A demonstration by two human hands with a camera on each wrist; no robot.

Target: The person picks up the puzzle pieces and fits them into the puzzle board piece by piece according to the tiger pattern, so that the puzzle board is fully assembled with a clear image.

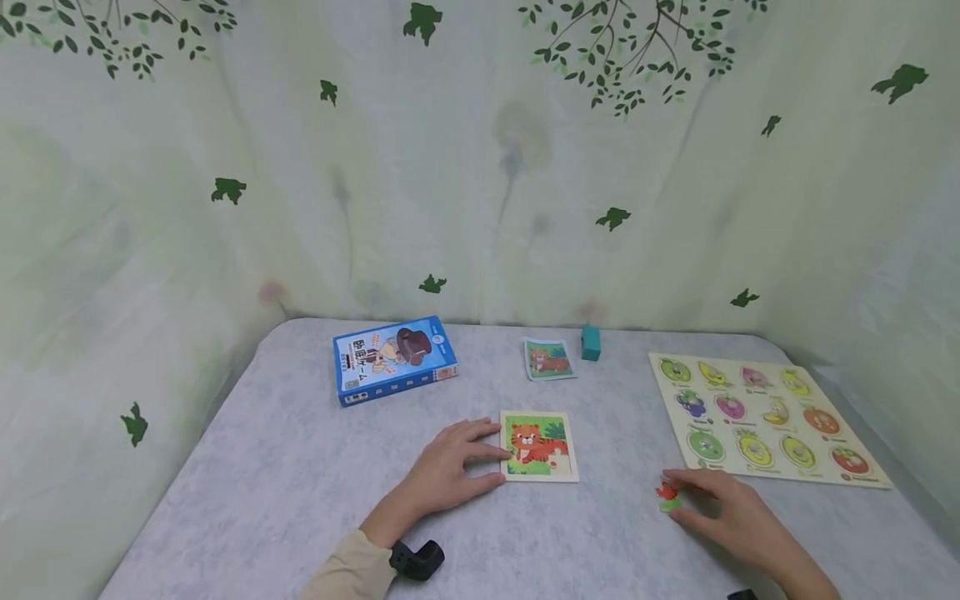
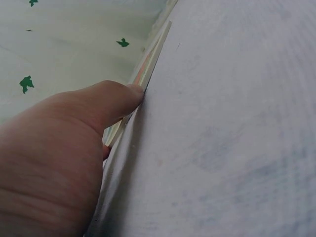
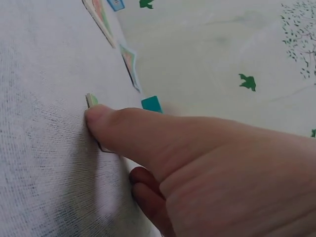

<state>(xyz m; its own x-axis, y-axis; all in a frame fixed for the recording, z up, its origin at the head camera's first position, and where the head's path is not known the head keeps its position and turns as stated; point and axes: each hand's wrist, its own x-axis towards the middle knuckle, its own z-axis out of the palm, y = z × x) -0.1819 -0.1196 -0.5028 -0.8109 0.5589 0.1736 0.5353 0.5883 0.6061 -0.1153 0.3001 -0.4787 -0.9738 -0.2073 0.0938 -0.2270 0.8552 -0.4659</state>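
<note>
A square tiger picture puzzle (image 1: 537,450) in a pale frame lies flat at the table's middle, with a bare pale patch toward its lower right corner. My left hand (image 1: 457,467) touches its left edge, fingers extended and one fingertip over the picture. Seen in the left wrist view, the thumb (image 2: 131,95) presses against the board's side. To the right, my right hand (image 1: 720,508) pinches a small red and green puzzle piece (image 1: 667,496) between thumb and fingers, low over the table. Only the piece's green end (image 3: 93,100) shows past the thumb in the right wrist view.
A blue game box (image 1: 395,358) lies at the back left. Behind the puzzle are a small tiger picture card (image 1: 549,360) and a teal block (image 1: 590,342). A fruit board (image 1: 765,417) lies right, just beyond my right hand. A patterned curtain (image 1: 480,167) surrounds the table.
</note>
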